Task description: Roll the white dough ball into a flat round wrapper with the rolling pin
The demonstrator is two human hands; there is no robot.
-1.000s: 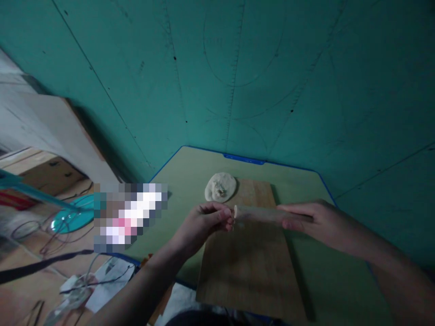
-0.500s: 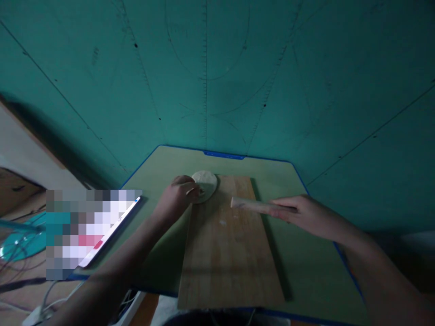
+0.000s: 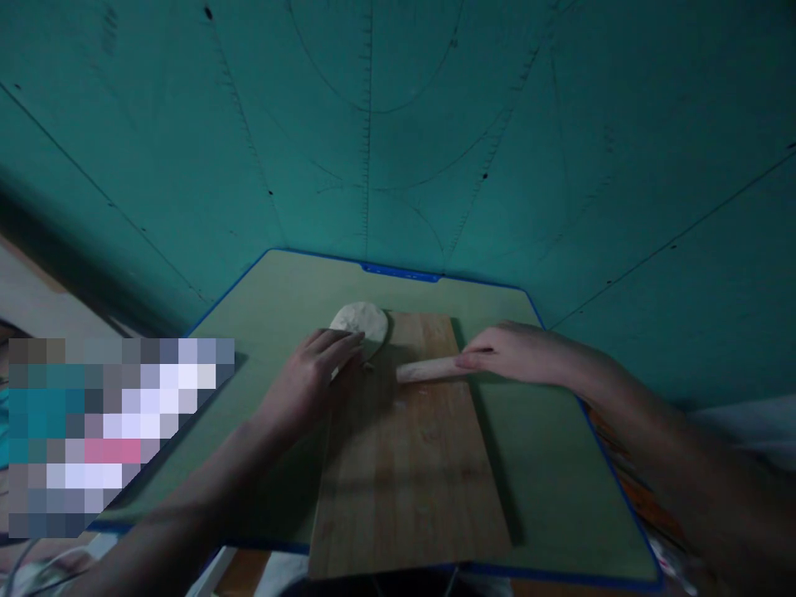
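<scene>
My left hand (image 3: pixel 320 365) has its fingers bent together at the board's left edge, over the near side of a flat pale dough round (image 3: pixel 362 322). What those fingers hold, if anything, is hidden; a small pale bit (image 3: pixel 368 366) shows beside their tips. The dough round lies at the far left corner of a wooden board (image 3: pixel 404 481), partly past its edge. My right hand (image 3: pixel 497 352) is closed on one end of a short wooden rolling pin (image 3: pixel 429 369). The pin lies across the board, its free end pointing left, apart from the dough round.
Beneath the board is a pale green table (image 3: pixel 560 464) with a blue rim. A green wall (image 3: pixel 423 149) with drawn lines rises behind it. A blurred-out bright screen (image 3: pixel 137 414) stands at the left side of the table. Faint flour marks show on the board.
My right hand has brought the rolling pin left and lower over the board. My left hand has drawn back slightly toward me from the dough round. The view has shifted a little.
</scene>
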